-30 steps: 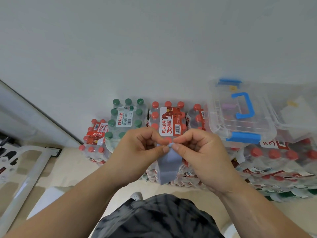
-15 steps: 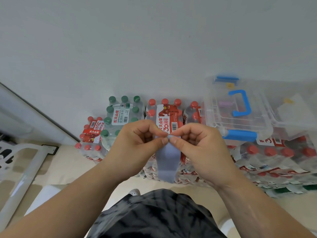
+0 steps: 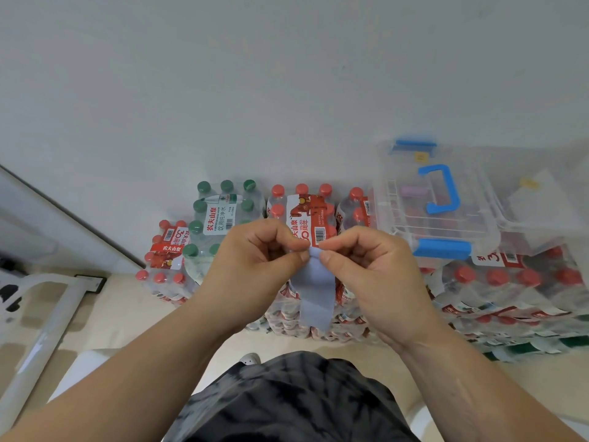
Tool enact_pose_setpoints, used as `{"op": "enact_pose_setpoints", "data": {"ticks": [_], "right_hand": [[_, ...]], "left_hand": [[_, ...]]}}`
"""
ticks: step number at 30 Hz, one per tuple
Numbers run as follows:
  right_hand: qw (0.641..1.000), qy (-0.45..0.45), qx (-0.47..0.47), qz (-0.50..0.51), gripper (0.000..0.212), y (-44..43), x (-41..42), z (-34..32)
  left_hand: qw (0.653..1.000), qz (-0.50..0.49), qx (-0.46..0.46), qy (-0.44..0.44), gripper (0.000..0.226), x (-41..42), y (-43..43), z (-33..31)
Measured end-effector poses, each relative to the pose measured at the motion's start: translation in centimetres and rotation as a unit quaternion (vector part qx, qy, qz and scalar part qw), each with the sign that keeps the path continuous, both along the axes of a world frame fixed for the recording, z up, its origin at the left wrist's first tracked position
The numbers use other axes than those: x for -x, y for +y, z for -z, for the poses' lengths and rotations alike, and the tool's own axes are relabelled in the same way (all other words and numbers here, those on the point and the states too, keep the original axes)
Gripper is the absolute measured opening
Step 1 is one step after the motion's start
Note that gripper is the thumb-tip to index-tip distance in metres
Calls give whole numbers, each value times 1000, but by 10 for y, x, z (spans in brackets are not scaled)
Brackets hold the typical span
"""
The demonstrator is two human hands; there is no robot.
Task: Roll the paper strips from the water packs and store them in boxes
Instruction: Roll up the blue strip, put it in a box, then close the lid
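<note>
Left hand (image 3: 255, 266) and right hand (image 3: 366, 272) both in closed pinch grip on top of blue paper strip (image 3: 314, 291), tail hanging free near water packs (image 3: 302, 215). Advice: roll tight, edges square; clear box (image 3: 436, 202) far right.

A pale wall (image 3: 287, 74) is filling the upper view. A white metal frame (image 3: 41, 317) is standing at the left on the beige floor (image 3: 541, 378). Dark patterned shorts (image 3: 296, 400) are showing below, a grey shoe (image 3: 250, 358) peeking out just above them.
</note>
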State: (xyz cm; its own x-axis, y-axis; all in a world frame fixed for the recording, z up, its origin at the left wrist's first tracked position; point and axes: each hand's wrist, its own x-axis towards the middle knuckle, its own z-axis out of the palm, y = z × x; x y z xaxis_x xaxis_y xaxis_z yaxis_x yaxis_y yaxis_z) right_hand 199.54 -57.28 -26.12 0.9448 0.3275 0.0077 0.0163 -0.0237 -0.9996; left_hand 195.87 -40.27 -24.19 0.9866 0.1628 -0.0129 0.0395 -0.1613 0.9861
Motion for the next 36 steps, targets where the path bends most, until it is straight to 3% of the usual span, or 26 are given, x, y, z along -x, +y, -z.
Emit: {"op": "enact_pose_setpoints", "data": {"ticks": [5, 12, 19, 27, 30, 36], "right_hand": [[1000, -7, 16, -1, 18, 2, 0, 2], [986, -113, 122, -14, 12, -2, 3, 4], [982, -140, 123, -12, 9, -4, 1, 0], [999, -23, 13, -20, 14, -1, -1, -5], [1000, -6, 11, -24, 18, -1, -1, -6], [1000, 1, 9, -11, 25, 1, -1, -5]], "left_hand": [[1000, -4, -9, -12, 16, 0, 3, -1], [1000, -5, -4, 10, 11, 5, 3, -1], [1000, -4, 13, 22, 11, 4, 3, -2], [1000, -19, 17, 4, 21, 4, 4, 1], [1000, -12, 18, 7, 15, 3, 5, 0], [1000, 4, 5, 10, 24, 3, 4, 1]]}}
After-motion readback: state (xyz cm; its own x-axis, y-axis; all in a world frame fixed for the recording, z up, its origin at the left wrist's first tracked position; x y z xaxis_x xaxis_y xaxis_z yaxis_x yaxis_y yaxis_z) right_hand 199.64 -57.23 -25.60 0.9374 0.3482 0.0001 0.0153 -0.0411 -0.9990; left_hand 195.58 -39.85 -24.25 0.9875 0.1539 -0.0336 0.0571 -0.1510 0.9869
